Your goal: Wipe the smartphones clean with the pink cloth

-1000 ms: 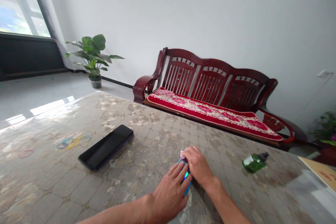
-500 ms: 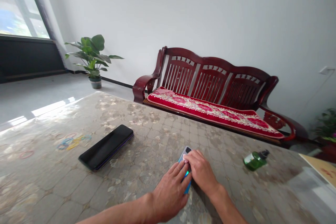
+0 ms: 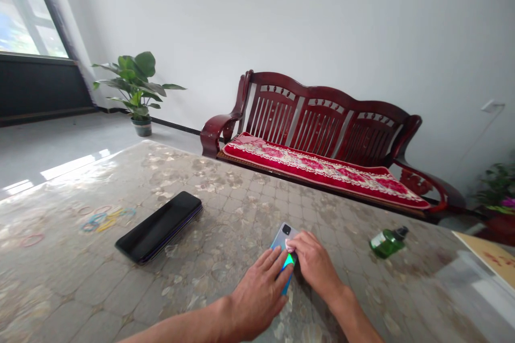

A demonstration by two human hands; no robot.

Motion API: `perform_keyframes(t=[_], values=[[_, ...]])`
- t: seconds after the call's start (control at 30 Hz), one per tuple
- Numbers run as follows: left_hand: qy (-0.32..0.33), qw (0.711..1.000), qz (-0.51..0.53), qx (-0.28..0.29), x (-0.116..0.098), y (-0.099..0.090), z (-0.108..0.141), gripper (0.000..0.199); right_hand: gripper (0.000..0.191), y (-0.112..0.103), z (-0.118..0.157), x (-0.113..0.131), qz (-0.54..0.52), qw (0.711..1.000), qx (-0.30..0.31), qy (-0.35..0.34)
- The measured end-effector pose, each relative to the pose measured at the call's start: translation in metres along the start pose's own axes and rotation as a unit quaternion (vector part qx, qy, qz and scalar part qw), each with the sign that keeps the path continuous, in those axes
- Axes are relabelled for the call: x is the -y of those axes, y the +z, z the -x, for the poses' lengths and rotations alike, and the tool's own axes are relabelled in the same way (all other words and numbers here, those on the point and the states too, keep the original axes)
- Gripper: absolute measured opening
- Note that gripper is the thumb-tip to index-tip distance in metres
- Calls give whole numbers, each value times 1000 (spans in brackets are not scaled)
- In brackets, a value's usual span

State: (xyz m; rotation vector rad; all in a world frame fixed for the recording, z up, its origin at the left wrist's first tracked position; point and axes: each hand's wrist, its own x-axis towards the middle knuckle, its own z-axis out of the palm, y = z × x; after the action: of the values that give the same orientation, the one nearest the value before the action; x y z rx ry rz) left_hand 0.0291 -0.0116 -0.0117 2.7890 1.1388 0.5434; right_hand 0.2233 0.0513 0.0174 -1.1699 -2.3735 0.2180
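A shiny silver-blue phone (image 3: 280, 236) lies back side up on the table, its dark camera block at the far end. My left hand (image 3: 259, 289) rests flat over its near part, fingers stretched out. My right hand (image 3: 314, 260) is closed, pinching a small white and pinkish wad (image 3: 288, 245) against the phone's back. The wad is mostly hidden by the fingers, so its material is unclear. To the left lies a stack of dark phones (image 3: 161, 225), the top one with its black screen up.
Coloured rubber bands (image 3: 105, 220) lie at the left of the patterned table (image 3: 225, 225). A green pump bottle (image 3: 387, 243) lies on its side at the right, near a yellowish board (image 3: 488, 257). Beyond stand a red wooden bench (image 3: 322, 118) and a potted plant (image 3: 140, 126).
My right hand has shifted slightly right and back from my left hand, showing more of the phone's camera end and the wad. The whole view has drifted slightly.
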Motion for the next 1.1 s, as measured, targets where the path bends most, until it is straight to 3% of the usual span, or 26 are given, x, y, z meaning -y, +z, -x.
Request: perform_keyframes(t=[0.2, 0.4, 0.6, 0.83, 1.1], values=[[10, 1000, 10, -1, 0, -5, 1, 45, 30, -2, -6, 2, 38, 995, -37, 79], [1, 999, 39, 4, -2, -10, -1, 46, 29, -3, -5, 20, 11, 999, 15, 30], [5, 999, 44, 10, -1, -9, 0, 44, 28, -1, -6, 11, 46, 995, -40, 76], [2, 999, 47, 10, -1, -9, 0, 47, 26, 1, -11, 20, 35, 999, 17, 37], [3, 998, 52, 19, -2, -12, -1, 45, 26, 10, -28, 22, 57, 995, -22, 78]])
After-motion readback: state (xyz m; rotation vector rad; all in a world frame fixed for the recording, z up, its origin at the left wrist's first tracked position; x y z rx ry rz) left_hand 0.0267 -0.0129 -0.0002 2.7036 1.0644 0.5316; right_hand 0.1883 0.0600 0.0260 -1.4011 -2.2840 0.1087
